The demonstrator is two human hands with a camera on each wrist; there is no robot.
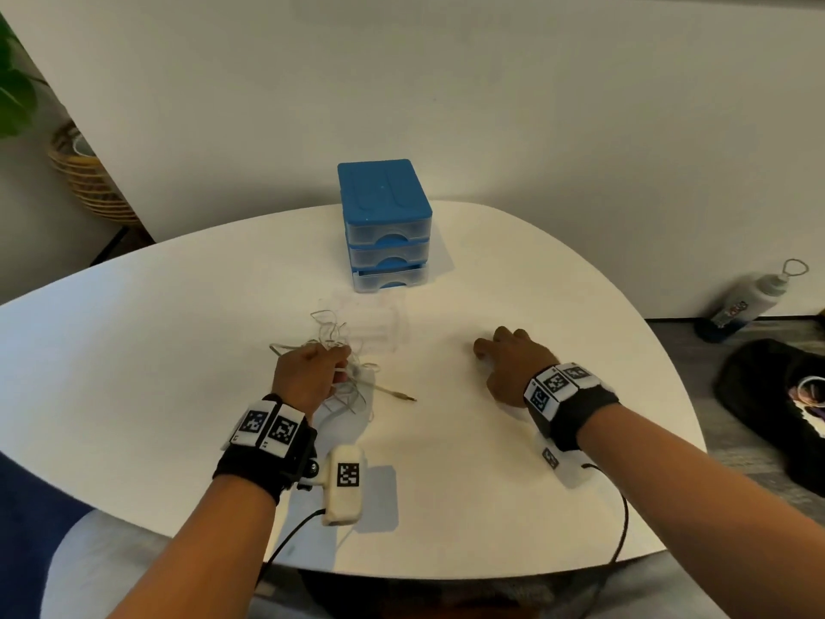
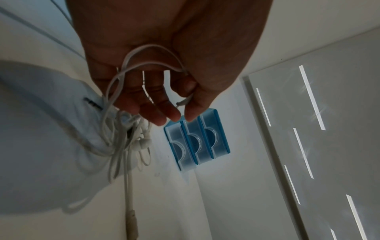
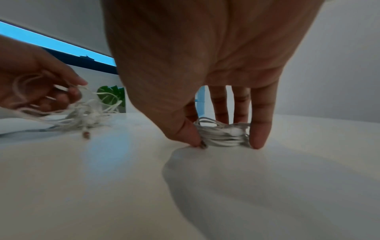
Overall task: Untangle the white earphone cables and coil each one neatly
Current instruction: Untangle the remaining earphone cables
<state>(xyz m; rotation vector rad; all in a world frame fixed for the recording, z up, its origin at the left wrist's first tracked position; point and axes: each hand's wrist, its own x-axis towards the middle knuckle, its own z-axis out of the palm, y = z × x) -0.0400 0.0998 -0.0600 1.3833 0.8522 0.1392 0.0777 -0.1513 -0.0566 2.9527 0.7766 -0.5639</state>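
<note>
My left hand [image 1: 332,364] hovers just above the white table [image 1: 156,350] and grips a tangled bunch of white earphone cables [image 1: 339,346]. In the left wrist view a cable loop [image 2: 148,65] runs across the palm, pinched between thumb and fingers [image 2: 182,112]. The tangle [image 2: 121,139] hangs below with an earbud [image 2: 141,142]. A gold jack plug [image 1: 402,396] lies on the table. My right hand [image 1: 495,350] stands fingertips down. Its thumb and fingers [image 3: 226,144] pinch a coiled white earphone cable [image 3: 224,134] resting on the table.
A blue three-drawer unit [image 1: 384,225] stands at the table's back middle, with a clear plastic drawer [image 1: 379,332] lying in front of it. On the floor to the right are a bottle [image 1: 750,301] and a black bag [image 1: 777,395]. A wicker planter [image 1: 89,180] is far left.
</note>
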